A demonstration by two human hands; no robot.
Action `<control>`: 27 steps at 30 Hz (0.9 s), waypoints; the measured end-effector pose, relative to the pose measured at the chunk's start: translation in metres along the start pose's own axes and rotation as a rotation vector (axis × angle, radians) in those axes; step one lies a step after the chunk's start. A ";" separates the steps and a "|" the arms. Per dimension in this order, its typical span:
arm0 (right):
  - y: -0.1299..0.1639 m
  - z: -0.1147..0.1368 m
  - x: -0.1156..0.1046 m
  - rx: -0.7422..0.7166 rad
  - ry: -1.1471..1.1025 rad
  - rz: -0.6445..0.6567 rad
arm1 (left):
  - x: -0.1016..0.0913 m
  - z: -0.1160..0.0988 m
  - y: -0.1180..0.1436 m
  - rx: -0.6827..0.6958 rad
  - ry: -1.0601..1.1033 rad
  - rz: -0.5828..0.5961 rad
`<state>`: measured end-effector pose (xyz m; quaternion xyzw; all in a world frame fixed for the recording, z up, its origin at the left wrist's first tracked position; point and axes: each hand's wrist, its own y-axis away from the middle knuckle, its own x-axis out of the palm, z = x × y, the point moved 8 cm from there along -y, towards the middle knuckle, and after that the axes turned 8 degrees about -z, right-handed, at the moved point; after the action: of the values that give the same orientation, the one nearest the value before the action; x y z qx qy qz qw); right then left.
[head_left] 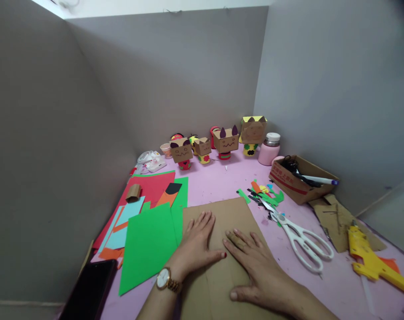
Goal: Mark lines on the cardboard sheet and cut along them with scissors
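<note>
A flat sheet of brown cardboard [222, 213] lies on the pink table in front of me. My left hand [197, 246], with a watch [164, 278] at its wrist, rests on the sheet's left side, fingers stretched and thumb pointing right. On the right part of the same sheet lies my right hand [251, 262], palm down with its fingers spread. Neither hand grips anything. Green paper [148, 249] is just left of my left hand. White-handled scissors [302, 240] lie to the right of the cardboard, partly open.
Cardboard-headed figures [225, 142] stand along the back beside a pink bottle [268, 151]. A box of tools [298, 178], cardboard scraps [335, 222] and a yellow glue gun [365, 253] are at right. Red paper [155, 191] and a phone [90, 289] lie left. Grey partitions enclose the table.
</note>
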<state>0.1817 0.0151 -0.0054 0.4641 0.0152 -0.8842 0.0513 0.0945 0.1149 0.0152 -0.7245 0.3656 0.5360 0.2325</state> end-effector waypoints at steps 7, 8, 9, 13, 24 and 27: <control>0.000 0.000 0.000 -0.005 0.007 0.002 | 0.000 0.000 -0.001 -0.003 0.001 0.000; 0.000 0.000 0.000 -0.006 0.006 0.004 | 0.000 0.000 0.000 -0.004 0.002 0.001; 0.000 -0.001 0.001 -0.005 0.006 0.004 | 0.001 0.000 0.000 -0.004 0.002 0.003; -0.002 -0.001 0.000 -0.006 0.009 -0.008 | 0.001 0.001 0.001 -0.007 -0.002 0.000; 0.000 -0.001 -0.001 -0.008 -0.008 -0.010 | 0.000 -0.001 0.001 -0.012 0.001 0.008; 0.000 -0.001 -0.001 -0.015 -0.006 -0.014 | -0.001 -0.002 0.001 -0.016 0.004 0.011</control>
<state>0.1831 0.0149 -0.0053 0.4610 0.0249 -0.8857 0.0484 0.0941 0.1132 0.0169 -0.7255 0.3660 0.5386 0.2228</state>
